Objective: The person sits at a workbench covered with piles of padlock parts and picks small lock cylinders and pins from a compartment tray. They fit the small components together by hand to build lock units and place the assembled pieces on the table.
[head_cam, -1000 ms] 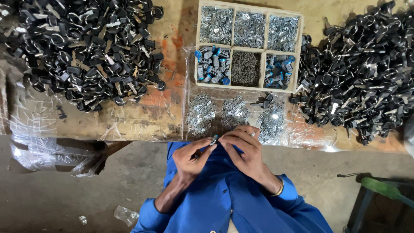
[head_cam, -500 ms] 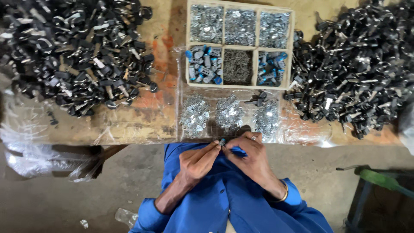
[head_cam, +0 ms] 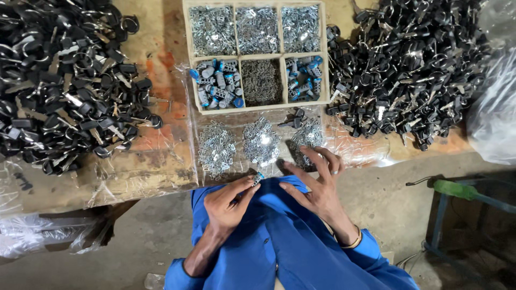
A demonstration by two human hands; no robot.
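Observation:
My left hand (head_cam: 228, 201) pinches a small blue and metal part (head_cam: 258, 178) at the table's front edge, over my blue shirt. My right hand (head_cam: 317, 185) has let go and spreads its fingers toward the right-hand pile of small silver clips (head_cam: 308, 137). Two more silver clip piles (head_cam: 262, 140) (head_cam: 216, 147) lie on clear plastic just beyond my hands. Behind them stands a wooden tray (head_cam: 256, 55) with several compartments: silver parts in the back row, blue and metal parts at the front left and right, dark springs in the front middle.
Big heaps of black keys with metal rings cover the table's left (head_cam: 59, 86) and right (head_cam: 408, 70). Crumpled clear plastic (head_cam: 37, 236) hangs at the lower left and a plastic bag (head_cam: 494, 107) sits at the far right. A green-handled tool (head_cam: 457, 189) rests on a frame beside me.
My hands were together working one small part; now the right hand has come off it and opened toward the clip pile. The left still holds the part.

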